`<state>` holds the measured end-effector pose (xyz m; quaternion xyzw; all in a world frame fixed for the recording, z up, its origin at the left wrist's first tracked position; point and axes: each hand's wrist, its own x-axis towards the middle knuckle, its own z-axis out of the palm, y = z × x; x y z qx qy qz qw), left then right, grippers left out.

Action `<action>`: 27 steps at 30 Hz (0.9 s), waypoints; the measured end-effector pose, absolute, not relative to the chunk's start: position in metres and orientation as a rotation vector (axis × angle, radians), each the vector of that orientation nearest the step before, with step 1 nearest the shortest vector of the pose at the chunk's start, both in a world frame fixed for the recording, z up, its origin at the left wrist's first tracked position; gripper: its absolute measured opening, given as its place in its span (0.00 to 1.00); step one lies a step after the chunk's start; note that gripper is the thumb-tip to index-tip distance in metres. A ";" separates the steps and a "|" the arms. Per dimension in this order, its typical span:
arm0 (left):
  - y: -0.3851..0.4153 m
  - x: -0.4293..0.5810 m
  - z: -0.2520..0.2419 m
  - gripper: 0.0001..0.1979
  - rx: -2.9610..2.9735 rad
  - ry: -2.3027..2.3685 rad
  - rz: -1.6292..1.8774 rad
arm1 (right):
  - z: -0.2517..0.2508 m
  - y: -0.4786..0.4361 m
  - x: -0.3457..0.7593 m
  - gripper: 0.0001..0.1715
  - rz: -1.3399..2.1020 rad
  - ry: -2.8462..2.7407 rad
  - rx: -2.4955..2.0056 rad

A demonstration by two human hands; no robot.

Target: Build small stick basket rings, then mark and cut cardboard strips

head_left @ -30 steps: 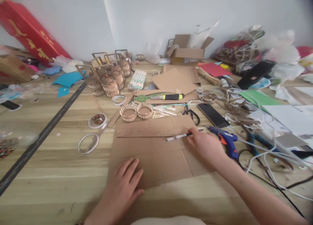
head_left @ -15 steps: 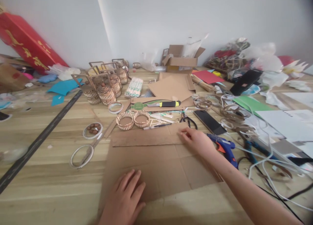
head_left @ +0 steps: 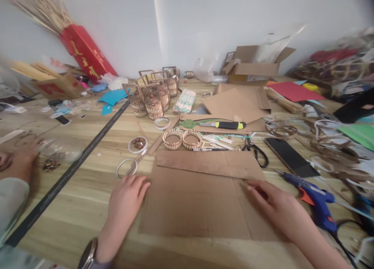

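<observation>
A large brown cardboard sheet [head_left: 193, 206] lies flat on the wooden table, with a narrow cardboard strip [head_left: 201, 167] across its upper part. My left hand [head_left: 128, 193] rests at the sheet's left edge, fingers loosely bent and apart, holding nothing. On the right, my right hand [head_left: 271, 201] is over the sheet's right side near the strip's end; its thumb and fingers are partly curled, and nothing shows between them. Two small round stick-walled baskets [head_left: 172, 139] stand side by side just beyond the sheet, near a pen [head_left: 210, 149] and a yellow-black cutter [head_left: 230, 125].
To the right are scissors [head_left: 258, 152], a phone [head_left: 292, 158] and a blue glue gun [head_left: 318, 203] with cables. Lidded baskets [head_left: 153, 105] and an open box [head_left: 253, 68] stand behind. At far left is another person's hand [head_left: 23, 164] beside a clear bottle [head_left: 61, 149].
The view has turned left, bringing the other person's hand into sight. My left hand has moved off the sheet's surface to its left edge. My right hand is lower, and the strip lies tilted differently.
</observation>
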<state>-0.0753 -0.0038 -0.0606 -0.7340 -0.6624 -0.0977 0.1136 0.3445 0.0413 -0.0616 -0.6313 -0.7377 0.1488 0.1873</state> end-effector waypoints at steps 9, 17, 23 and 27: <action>0.016 -0.102 -0.066 0.16 -1.878 -2.087 0.039 | -0.074 0.017 0.356 0.24 0.429 -2.061 -1.761; 0.032 -0.099 -0.058 0.23 -1.969 -1.764 -0.213 | -0.064 0.010 0.346 0.21 0.439 -2.107 -1.801; 0.043 -0.083 -0.071 0.26 -2.142 -1.595 -0.350 | -0.057 0.005 0.352 0.20 0.363 -2.134 -1.857; 0.024 -0.055 -0.080 0.29 -2.348 -1.441 -0.475 | -0.057 0.006 0.371 0.20 0.282 -2.078 -1.952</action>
